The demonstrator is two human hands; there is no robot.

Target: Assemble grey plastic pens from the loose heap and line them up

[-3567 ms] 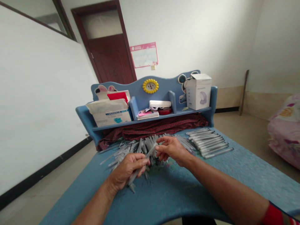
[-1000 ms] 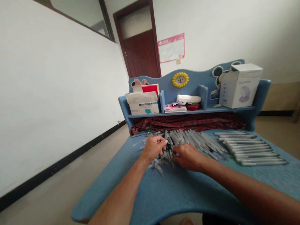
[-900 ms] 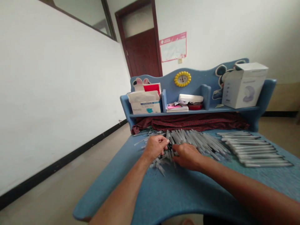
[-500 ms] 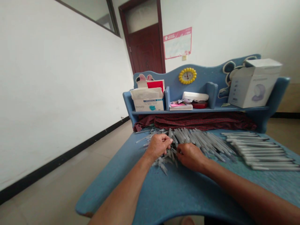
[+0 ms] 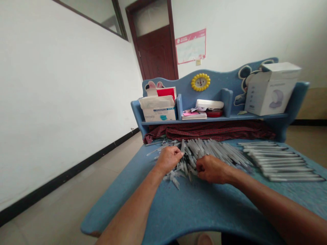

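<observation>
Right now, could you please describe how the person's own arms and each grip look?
The left grip and right grip are bare human hands, with no gloves or rings visible. The left forearm and right forearm are bare too: no watch, bracelet or marking can be made out, and no sleeve shows.

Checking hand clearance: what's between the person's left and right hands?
Not bare: in the head view, loose translucent pen parts, part of the pile, lie between the left hand and right hand, with some dark bits among them.
</observation>
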